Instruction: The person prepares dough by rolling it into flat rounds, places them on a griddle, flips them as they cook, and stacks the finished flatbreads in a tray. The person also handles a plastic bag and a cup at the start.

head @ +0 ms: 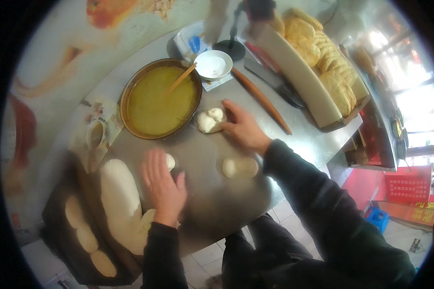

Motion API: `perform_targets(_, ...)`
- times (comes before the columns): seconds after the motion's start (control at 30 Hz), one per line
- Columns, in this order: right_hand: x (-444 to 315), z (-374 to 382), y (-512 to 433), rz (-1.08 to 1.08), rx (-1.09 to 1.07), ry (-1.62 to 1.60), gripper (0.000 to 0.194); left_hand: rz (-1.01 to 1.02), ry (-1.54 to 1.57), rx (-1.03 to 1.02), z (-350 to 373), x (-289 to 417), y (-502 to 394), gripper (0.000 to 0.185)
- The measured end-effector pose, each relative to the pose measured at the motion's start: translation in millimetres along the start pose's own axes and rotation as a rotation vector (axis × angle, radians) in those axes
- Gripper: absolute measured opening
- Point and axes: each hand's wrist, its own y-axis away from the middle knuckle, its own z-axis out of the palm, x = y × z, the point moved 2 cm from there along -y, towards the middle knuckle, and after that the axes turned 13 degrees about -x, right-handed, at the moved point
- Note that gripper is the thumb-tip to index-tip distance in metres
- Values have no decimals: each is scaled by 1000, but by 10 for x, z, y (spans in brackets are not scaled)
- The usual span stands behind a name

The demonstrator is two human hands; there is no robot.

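Note:
My left hand [163, 191] is flat over the steel tabletop, thumb apart from the fingers. A small white dough ball [170, 162] shows at its fingers, partly covered by them. My right hand [246, 126] reaches to a folded lump of white dough [210, 121]; thumb and index finger are spread at the lump's right edge, the thumb seeming to touch it. Nearer me lies a blurred oblong dough piece [240, 167]. A long, thick roll of dough [121, 198] rests left of my left hand, its near end partly behind my sleeve.
A wide round pan of yellow oil [159, 103] holds a wooden stick [182, 77]. Beside it are a white bowl [213, 65], a tapered rolling pin [262, 101] and a cleaver [271, 81]. Flatbreads [332, 68] fill a box at right. A dark tray [58, 231] holds flat dough pieces.

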Motion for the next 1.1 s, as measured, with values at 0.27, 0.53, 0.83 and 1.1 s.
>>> perform_targets(0.27, 67, -271, 136, -43, -314, -20, 41, 129, 785, -135, 608, 716, -713, 78)
perform_targets(0.53, 277, -450, 236, 2, -372, 59, 69, 150, 647, -212, 910, 726, -926, 61)
perform_targets(0.83, -20, -214, 390, -451, -487, 846, 78, 63, 1156, -120, 847, 832, -775, 94)
perform_targets(1.1, 127, -449, 199, -419, -400, 595, 64, 255, 300, -19, 792, 834, -891, 66)
